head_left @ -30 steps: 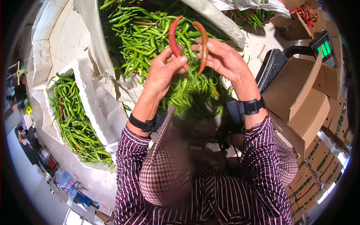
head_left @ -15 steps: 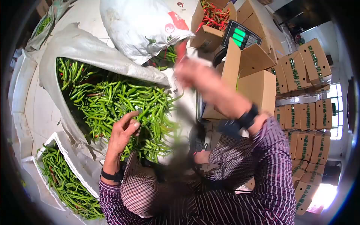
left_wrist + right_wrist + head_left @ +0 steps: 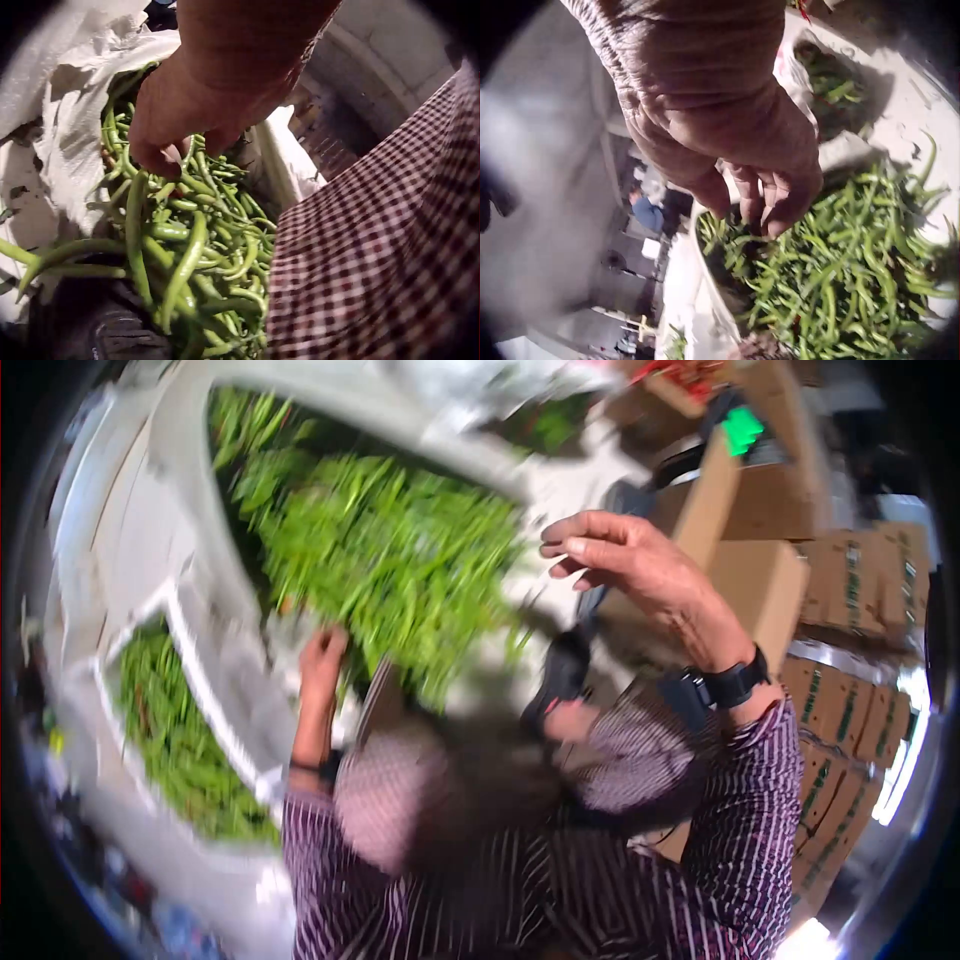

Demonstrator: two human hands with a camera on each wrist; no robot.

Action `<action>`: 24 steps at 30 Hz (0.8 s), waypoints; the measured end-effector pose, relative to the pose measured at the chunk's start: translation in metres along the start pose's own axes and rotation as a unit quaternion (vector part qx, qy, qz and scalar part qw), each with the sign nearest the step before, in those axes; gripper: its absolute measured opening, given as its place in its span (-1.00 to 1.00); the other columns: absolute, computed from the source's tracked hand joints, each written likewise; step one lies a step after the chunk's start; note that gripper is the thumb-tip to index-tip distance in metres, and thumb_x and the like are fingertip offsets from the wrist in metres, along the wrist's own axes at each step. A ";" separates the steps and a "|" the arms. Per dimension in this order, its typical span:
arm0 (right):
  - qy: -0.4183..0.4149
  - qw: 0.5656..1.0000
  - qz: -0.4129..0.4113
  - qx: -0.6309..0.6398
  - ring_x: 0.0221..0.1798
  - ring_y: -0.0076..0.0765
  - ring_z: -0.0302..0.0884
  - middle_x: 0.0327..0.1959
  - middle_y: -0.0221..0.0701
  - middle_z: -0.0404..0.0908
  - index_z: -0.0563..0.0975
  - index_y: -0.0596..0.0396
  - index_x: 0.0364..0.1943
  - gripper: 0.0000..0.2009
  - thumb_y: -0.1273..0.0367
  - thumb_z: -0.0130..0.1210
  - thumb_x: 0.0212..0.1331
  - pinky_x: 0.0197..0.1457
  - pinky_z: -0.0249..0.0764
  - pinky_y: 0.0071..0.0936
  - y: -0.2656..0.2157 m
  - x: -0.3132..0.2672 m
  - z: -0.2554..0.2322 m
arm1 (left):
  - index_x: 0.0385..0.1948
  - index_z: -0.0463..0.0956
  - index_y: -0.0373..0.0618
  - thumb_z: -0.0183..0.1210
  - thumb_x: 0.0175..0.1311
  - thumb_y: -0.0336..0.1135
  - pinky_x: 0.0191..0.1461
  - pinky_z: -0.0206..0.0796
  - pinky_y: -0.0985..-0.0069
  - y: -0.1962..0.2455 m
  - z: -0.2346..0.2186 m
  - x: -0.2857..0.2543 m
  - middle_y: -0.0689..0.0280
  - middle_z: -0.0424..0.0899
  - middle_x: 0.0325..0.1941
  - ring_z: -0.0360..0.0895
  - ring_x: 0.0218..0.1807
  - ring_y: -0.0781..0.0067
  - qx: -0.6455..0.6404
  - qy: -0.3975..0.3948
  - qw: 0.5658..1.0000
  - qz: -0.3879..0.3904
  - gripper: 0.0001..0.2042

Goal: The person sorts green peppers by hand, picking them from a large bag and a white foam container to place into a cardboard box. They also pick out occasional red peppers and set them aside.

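Observation:
Long green chili peppers [image 3: 400,550] fill a wide-mouthed white woven sack [image 3: 185,470]. At the sack's near left edge is my left hand [image 3: 322,655], its fingers bent down toward the peppers. In the left wrist view, the left fingertips are right at the top of a green chili pepper [image 3: 136,217]; I cannot tell whether they pinch it. My right hand [image 3: 630,555] hangs in the air to the right of the sack, fingers loosely bent, with nothing in them. The right wrist view shows this hand over the pepper pile from above.
A white foam box [image 3: 190,660] of green peppers stands at the left. To the right is an open cardboard box [image 3: 750,585], with a scale's green display [image 3: 741,430] behind it. Red peppers [image 3: 685,378] lie in a far box. Stacked cartons [image 3: 860,580] line the right side.
Both hands held a red and an orange pepper close together. The right hand swung out toward the far red peppers, then came back without one. The left hand drew away to the sack's left edge.

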State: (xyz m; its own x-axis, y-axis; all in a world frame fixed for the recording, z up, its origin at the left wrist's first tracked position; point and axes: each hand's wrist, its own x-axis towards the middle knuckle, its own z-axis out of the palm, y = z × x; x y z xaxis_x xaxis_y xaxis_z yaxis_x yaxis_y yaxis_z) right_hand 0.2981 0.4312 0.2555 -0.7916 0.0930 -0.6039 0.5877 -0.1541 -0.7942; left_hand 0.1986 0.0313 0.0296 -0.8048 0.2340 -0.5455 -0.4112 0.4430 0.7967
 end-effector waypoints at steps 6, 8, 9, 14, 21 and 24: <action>-0.023 0.993 0.088 -0.078 -0.38 -0.54 0.41 -0.41 -0.49 0.52 0.54 0.14 -0.29 -0.81 0.30 0.16 0.17 -0.30 0.38 -0.54 0.141 0.087 0.050 | -0.13 0.53 -0.25 0.13 0.20 -0.38 -0.10 0.33 0.61 -0.017 0.007 -0.014 0.32 0.59 -0.31 0.50 -0.22 0.56 0.003 0.112 0.991 0.079 -0.76; 0.053 0.989 0.105 -0.086 -0.43 -0.50 0.39 -0.47 -0.44 0.51 0.54 0.19 -0.36 -0.80 0.30 0.19 0.13 -0.35 0.35 -0.51 0.197 0.118 0.049 | -0.15 0.53 -0.26 0.14 0.16 -0.43 -0.06 0.38 0.46 -0.010 0.010 -0.020 0.15 0.63 -0.22 0.58 -0.20 0.30 0.111 0.169 0.967 0.155 -0.77; 0.051 0.989 0.109 -0.084 -0.43 -0.50 0.39 -0.47 -0.44 0.51 0.54 0.19 -0.36 -0.80 0.30 0.19 0.13 -0.35 0.35 -0.51 0.209 0.124 0.053 | -0.14 0.52 -0.26 0.14 0.14 -0.45 -0.04 0.36 0.40 0.007 0.010 -0.023 0.10 0.61 -0.20 0.55 -0.17 0.18 0.149 0.177 0.951 0.206 -0.76; 0.176 0.970 0.163 0.042 -0.32 -0.46 0.44 -0.35 -0.39 0.57 0.53 0.26 -0.19 -0.65 0.26 0.29 0.06 -0.28 0.34 -0.51 0.274 0.140 0.055 | -0.07 0.47 -0.22 0.19 0.04 -0.44 0.03 0.25 0.19 0.029 0.027 0.013 0.04 0.55 -0.14 0.42 -0.07 0.00 0.330 0.154 0.851 0.379 -0.65; 0.158 0.976 0.121 0.088 0.24 -0.16 0.30 0.16 -0.07 0.40 0.28 0.38 0.23 -0.16 0.07 0.34 -0.07 0.30 0.15 -0.41 0.199 0.112 0.107 | -0.12 0.51 -0.22 0.24 0.00 -0.40 -0.03 0.32 0.20 0.028 0.060 0.043 0.03 0.58 -0.21 0.49 -0.12 -0.04 0.378 0.049 0.881 0.282 -0.66; 0.157 0.972 0.141 0.103 0.43 -0.09 0.07 0.31 0.04 0.22 0.09 0.41 0.33 -0.09 0.08 0.27 0.02 0.44 -0.05 -0.39 0.209 0.125 0.104 | -0.11 0.51 -0.28 0.21 0.16 -0.35 -0.06 0.38 0.43 0.037 0.032 0.020 0.11 0.64 -0.23 0.59 -0.18 0.24 0.142 0.035 0.971 0.189 -0.71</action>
State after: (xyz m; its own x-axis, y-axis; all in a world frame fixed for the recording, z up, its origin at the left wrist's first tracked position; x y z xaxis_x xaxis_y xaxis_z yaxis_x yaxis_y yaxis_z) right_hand 0.3045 0.3084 0.0211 -0.4938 0.3095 -0.8126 0.7026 -0.4087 -0.5825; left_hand 0.1812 0.0798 0.0398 -0.9062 0.3714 -0.2022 0.0453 0.5607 0.8268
